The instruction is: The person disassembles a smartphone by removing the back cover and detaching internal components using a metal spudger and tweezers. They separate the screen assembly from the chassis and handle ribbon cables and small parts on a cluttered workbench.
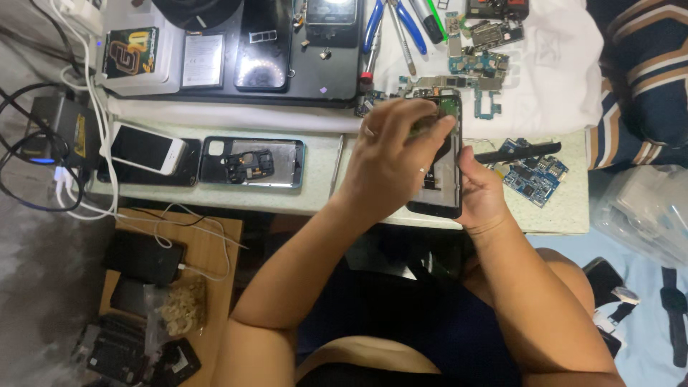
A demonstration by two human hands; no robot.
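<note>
Opened black smartphone chassis (443, 161) steadied on pale surface (315, 193): right hand (479, 193) grip clamped on edge, left hand (390, 154) fingertips pressing exposed green board.

Box (136, 54): bench's far-left corner, white, with a black-and-yellow label on top.
White phone (147, 149): near-left edge, screen (blank, pale) up.
Black tablet (287, 50): far edge, glossy dark screen.

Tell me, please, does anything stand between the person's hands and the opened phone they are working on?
Nothing visible does. The left hand lies over the opened phone, fingers on its upper part, and the right hand grips its right edge. Both touch it directly.
</note>
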